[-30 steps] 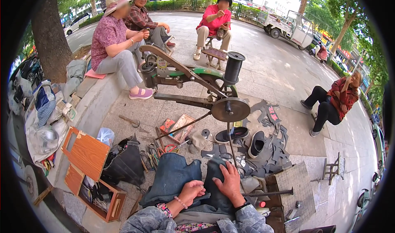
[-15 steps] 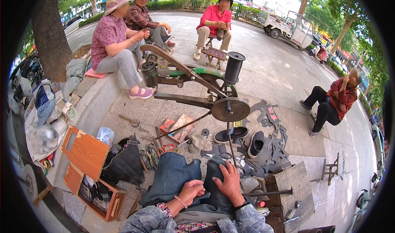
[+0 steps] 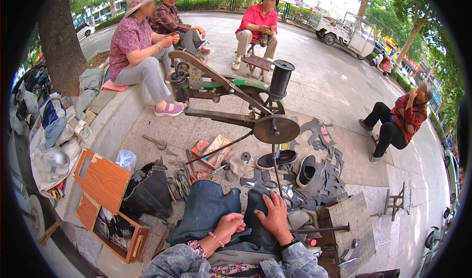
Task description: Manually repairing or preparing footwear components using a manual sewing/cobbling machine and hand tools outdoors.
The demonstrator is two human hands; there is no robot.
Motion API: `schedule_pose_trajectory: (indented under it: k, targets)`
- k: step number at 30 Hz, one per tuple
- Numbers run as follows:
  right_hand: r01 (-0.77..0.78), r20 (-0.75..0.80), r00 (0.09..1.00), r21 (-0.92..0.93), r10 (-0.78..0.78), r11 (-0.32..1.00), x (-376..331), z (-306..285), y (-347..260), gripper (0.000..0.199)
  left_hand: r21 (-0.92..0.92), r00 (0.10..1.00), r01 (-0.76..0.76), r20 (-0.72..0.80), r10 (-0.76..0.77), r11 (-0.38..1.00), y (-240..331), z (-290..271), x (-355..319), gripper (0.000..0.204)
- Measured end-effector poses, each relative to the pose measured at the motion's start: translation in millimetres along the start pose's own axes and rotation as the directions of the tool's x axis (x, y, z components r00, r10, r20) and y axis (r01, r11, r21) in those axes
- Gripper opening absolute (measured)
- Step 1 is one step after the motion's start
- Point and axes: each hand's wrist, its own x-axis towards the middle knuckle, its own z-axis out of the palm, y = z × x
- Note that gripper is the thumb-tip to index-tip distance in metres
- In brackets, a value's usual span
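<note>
While dark cloth (image 3: 206, 204) lies beneath | left fingers (image 3: 238, 224) curled, contents unclear | right fingers (image 3: 276, 203) spread

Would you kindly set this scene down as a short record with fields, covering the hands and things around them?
Left hand: fingers curled, over the dark cloth on the lap; any held item cannot be made out
Right hand: spread, resting on the cloth
Ahead: sewing machine with a black thread spool
Ground: two dark shoes beside dark scraps
Left side: open wooden box
People: four seated people, three ahead, one to the right
</note>
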Motion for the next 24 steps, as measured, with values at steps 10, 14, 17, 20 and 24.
schedule_pose_trajectory:
  k: [10, 14, 17, 20, 24]
  targets:
    - [-0.004, 0.006, 1.000, 0.001, 0.004, 1.000, -1.7, 1.4, 1.3, 0.064, -0.008, 1.000, 0.009, -0.007, -0.009, 1.000, -0.6, -0.2, -1.0, 0.025]
    - [-0.003, -0.007, 1.000, 0.009, 0.003, 1.000, -1.9, 1.4, 0.8, 0.062, -0.003, 1.000, 0.002, -0.004, -0.002, 1.000, -0.9, -0.4, -1.3, 0.025]
    - [-0.003, -0.006, 1.000, 0.010, 0.003, 1.000, -2.9, 2.0, 1.1, 0.062, 0.000, 1.000, -0.007, -0.002, 0.007, 1.000, 0.5, 0.3, -3.3, 0.025]
    - [-0.010, 0.000, 1.000, 0.010, 0.010, 1.000, -2.3, 0.9, 1.3, 0.063, 0.004, 1.000, -0.010, 0.002, 0.010, 1.000, 0.7, 0.8, -2.8, 0.025]
    - [-0.017, 0.011, 1.000, 0.003, 0.017, 1.000, -1.4, 1.5, 1.7, 0.063, 0.002, 1.000, -0.005, 0.000, 0.005, 1.000, 1.0, 0.5, -1.8, 0.024]
